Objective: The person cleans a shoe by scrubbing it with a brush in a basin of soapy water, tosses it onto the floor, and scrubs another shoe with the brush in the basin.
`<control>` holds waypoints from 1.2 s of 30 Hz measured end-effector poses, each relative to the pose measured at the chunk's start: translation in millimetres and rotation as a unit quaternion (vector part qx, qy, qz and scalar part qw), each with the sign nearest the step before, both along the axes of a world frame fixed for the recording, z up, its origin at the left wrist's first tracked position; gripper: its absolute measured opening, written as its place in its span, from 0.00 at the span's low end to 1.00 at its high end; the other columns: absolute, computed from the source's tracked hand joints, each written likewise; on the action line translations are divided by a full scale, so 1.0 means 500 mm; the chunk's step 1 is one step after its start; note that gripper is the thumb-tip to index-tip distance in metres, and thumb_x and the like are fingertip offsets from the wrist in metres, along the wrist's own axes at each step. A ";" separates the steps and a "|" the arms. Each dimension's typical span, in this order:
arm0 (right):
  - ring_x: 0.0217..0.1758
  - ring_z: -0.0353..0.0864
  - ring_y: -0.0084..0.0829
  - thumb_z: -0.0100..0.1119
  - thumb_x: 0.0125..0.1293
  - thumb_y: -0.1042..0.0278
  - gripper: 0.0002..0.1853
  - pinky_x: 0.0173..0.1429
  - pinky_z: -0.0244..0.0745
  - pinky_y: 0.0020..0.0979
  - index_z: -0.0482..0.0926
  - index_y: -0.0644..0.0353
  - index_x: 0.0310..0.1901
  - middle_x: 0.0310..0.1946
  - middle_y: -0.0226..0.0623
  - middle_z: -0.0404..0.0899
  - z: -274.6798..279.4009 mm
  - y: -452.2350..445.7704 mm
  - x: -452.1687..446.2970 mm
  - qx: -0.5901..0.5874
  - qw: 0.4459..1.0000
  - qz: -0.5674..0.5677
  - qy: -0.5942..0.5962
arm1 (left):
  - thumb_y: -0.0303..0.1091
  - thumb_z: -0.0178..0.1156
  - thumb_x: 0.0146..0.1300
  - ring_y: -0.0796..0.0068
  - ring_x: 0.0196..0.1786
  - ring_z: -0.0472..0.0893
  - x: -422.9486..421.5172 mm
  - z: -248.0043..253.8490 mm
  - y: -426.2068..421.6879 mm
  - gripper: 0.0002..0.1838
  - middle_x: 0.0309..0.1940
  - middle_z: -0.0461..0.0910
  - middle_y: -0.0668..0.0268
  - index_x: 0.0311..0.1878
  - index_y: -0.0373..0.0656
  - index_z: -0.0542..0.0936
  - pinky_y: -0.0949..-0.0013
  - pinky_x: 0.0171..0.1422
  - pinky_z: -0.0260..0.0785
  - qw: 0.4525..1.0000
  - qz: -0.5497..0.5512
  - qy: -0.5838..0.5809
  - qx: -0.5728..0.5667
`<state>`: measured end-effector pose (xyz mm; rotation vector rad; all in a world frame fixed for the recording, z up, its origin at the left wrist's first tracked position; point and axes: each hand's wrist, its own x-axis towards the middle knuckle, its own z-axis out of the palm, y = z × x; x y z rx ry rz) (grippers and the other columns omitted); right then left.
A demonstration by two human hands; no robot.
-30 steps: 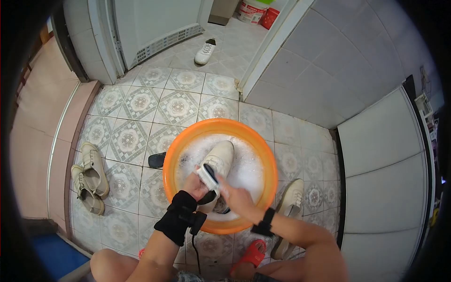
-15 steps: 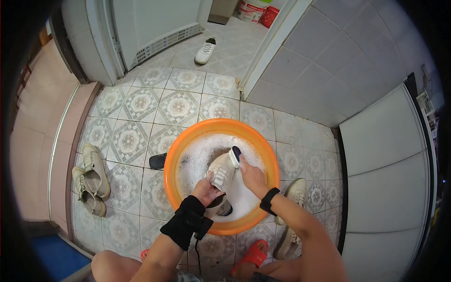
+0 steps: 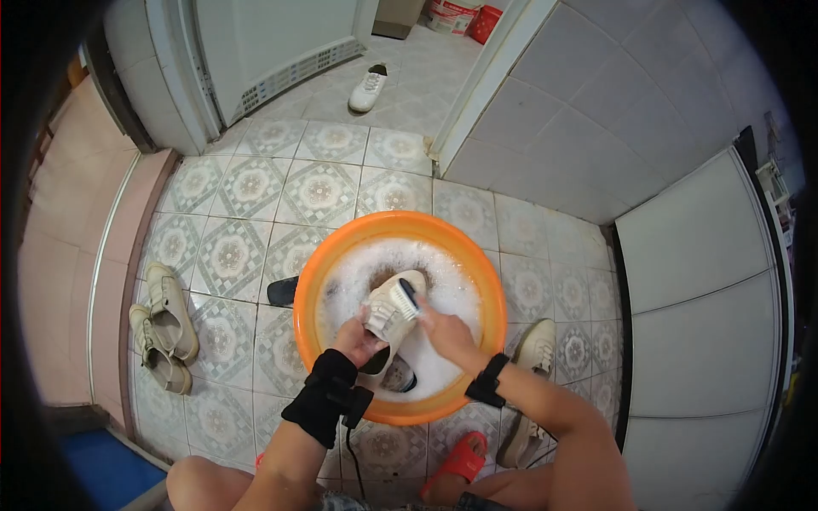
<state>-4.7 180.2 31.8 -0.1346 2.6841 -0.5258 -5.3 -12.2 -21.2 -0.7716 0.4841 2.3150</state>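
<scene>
Orange basin: inside it, your left hand grips a white lace-up sneaker and your right hand holds a scrub brush to its upper. Your scrubbing looks unfinished; whether the pale shoes left of the basin are cleaned can't be told.

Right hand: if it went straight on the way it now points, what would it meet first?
Beyond the brush it grips, the right hand would probably meet the light shoe in the orange basin first; whether the bristles touch it is hard to tell from this view.
</scene>
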 end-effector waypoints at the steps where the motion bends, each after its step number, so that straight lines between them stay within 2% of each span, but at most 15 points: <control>1: 0.31 0.77 0.54 0.44 0.64 0.58 0.25 0.37 0.70 0.50 0.59 0.44 0.63 0.27 0.54 0.77 0.004 0.013 -0.016 0.003 1.000 -0.005 0.018 | 0.49 0.37 0.69 0.62 0.56 0.71 0.000 0.006 0.010 0.23 0.55 0.70 0.61 0.60 0.45 0.64 0.54 0.60 0.61 0.999 -0.007 0.012 -0.031; 4: 0.32 0.77 0.53 0.43 0.65 0.59 0.24 0.38 0.70 0.49 0.60 0.45 0.63 0.28 0.54 0.77 -0.008 0.013 -0.019 0.031 0.999 -0.017 0.026 | 0.57 0.51 0.60 0.62 0.54 0.72 0.006 -0.010 0.018 0.30 0.53 0.72 0.61 0.57 0.44 0.67 0.59 0.60 0.61 0.998 -0.044 0.020 -0.051; 5: 0.34 0.77 0.53 0.44 0.64 0.58 0.24 0.39 0.70 0.49 0.60 0.45 0.62 0.28 0.54 0.77 -0.010 0.007 -0.018 0.032 0.999 -0.028 0.010 | 0.57 0.57 0.53 0.60 0.53 0.73 0.010 -0.016 0.022 0.33 0.52 0.73 0.59 0.55 0.42 0.70 0.61 0.59 0.62 0.898 -0.176 0.264 -0.305; 6: 0.34 0.77 0.53 0.44 0.64 0.58 0.24 0.39 0.70 0.49 0.60 0.45 0.62 0.28 0.54 0.77 -0.017 0.013 -0.018 0.033 0.999 -0.030 0.012 | 0.58 0.62 0.47 0.59 0.51 0.74 0.012 -0.015 0.027 0.36 0.50 0.74 0.57 0.52 0.39 0.72 0.64 0.57 0.64 0.660 -0.281 0.470 -0.514; 7: 0.34 0.77 0.53 0.44 0.64 0.58 0.24 0.40 0.70 0.49 0.61 0.45 0.62 0.28 0.54 0.77 -0.030 0.019 -0.021 0.025 0.999 -0.031 0.022 | 0.55 0.68 0.37 0.55 0.48 0.76 0.030 0.041 0.030 0.36 0.45 0.76 0.51 0.44 0.34 0.76 0.65 0.54 0.67 0.474 -0.495 0.369 -0.628; 8: 0.34 0.77 0.52 0.44 0.64 0.58 0.23 0.40 0.69 0.49 0.61 0.45 0.62 0.29 0.54 0.77 -0.039 0.022 -0.023 0.017 0.999 -0.031 0.030 | 0.51 0.65 0.44 0.52 0.43 0.77 0.060 0.071 0.040 0.29 0.40 0.77 0.46 0.38 0.31 0.78 0.60 0.50 0.69 0.373 -0.475 0.390 -0.695; 12: 0.34 0.77 0.53 0.43 0.64 0.56 0.24 0.41 0.70 0.49 0.61 0.45 0.62 0.29 0.54 0.77 -0.036 0.038 -0.035 0.042 0.998 -0.046 0.025 | 0.43 0.54 0.55 0.51 0.42 0.77 0.043 0.049 0.035 0.22 0.39 0.77 0.44 0.42 0.31 0.76 0.58 0.48 0.69 0.321 -0.456 0.450 -0.697; 13: 0.34 0.77 0.54 0.43 0.64 0.56 0.24 0.41 0.70 0.48 0.60 0.43 0.63 0.29 0.54 0.77 -0.039 0.037 -0.030 0.004 0.997 -0.071 0.034 | 0.45 0.54 0.55 0.48 0.44 0.76 0.029 0.013 0.019 0.23 0.39 0.76 0.44 0.44 0.32 0.75 0.57 0.48 0.68 0.483 -0.367 0.413 -0.679; 16: 0.35 0.76 0.54 0.43 0.64 0.55 0.25 0.42 0.71 0.48 0.58 0.37 0.64 0.29 0.56 0.76 0.031 -0.027 0.018 -0.055 0.998 -0.038 -0.022 | 0.39 0.61 0.53 0.67 0.31 0.78 0.005 0.013 -0.017 0.19 0.29 0.79 0.60 0.40 0.30 0.77 0.65 0.37 0.70 0.817 -0.202 0.297 -0.451; 20: 0.28 0.76 0.54 0.44 0.64 0.56 0.25 0.35 0.71 0.49 0.59 0.37 0.64 0.22 0.55 0.75 0.056 -0.067 0.062 -0.029 0.999 0.040 0.009 | 0.36 0.63 0.51 0.74 0.39 0.76 0.005 0.027 -0.061 0.22 0.38 0.78 0.65 0.47 0.35 0.75 0.70 0.44 0.69 0.860 -0.287 0.203 -0.371; 22: 0.28 0.77 0.52 0.44 0.64 0.58 0.26 0.33 0.71 0.47 0.57 0.39 0.64 0.22 0.52 0.76 0.004 -0.018 -0.003 0.020 0.997 0.048 0.054 | 0.33 0.63 0.49 0.76 0.37 0.77 0.016 0.001 -0.054 0.21 0.37 0.78 0.65 0.48 0.36 0.75 0.72 0.41 0.69 0.915 -0.190 0.243 -0.259; 23: 0.27 0.76 0.52 0.44 0.64 0.56 0.26 0.33 0.71 0.48 0.56 0.39 0.64 0.22 0.53 0.76 -0.009 -0.010 -0.029 0.008 0.997 0.040 0.068 | 0.23 0.62 0.46 0.77 0.33 0.77 0.017 0.016 -0.030 0.20 0.32 0.78 0.66 0.46 0.36 0.76 0.74 0.35 0.69 0.899 -0.186 0.225 -0.325; 27: 0.27 0.76 0.53 0.44 0.64 0.52 0.26 0.33 0.71 0.49 0.57 0.38 0.64 0.23 0.54 0.76 -0.002 -0.053 0.021 -0.066 0.986 0.117 0.101 | 0.21 0.60 0.44 0.76 0.34 0.77 0.016 0.039 -0.041 0.21 0.34 0.78 0.66 0.47 0.34 0.75 0.73 0.37 0.70 0.894 -0.183 0.224 -0.343; 30: 0.28 0.77 0.51 0.41 0.65 0.57 0.25 0.32 0.71 0.48 0.57 0.44 0.64 0.22 0.49 0.77 0.063 -0.070 0.052 -0.018 0.992 0.123 0.040 | 0.20 0.58 0.44 0.74 0.35 0.77 0.025 0.003 -0.055 0.23 0.37 0.78 0.66 0.49 0.33 0.73 0.71 0.39 0.70 0.910 -0.195 0.226 -0.289; 36: 0.27 0.77 0.51 0.41 0.65 0.56 0.23 0.34 0.72 0.48 0.60 0.41 0.63 0.23 0.52 0.76 0.006 -0.044 -0.027 0.037 0.996 0.059 0.063 | 0.21 0.59 0.43 0.73 0.36 0.77 0.028 0.069 -0.026 0.21 0.37 0.78 0.65 0.46 0.34 0.75 0.70 0.40 0.70 0.845 -0.252 0.244 -0.403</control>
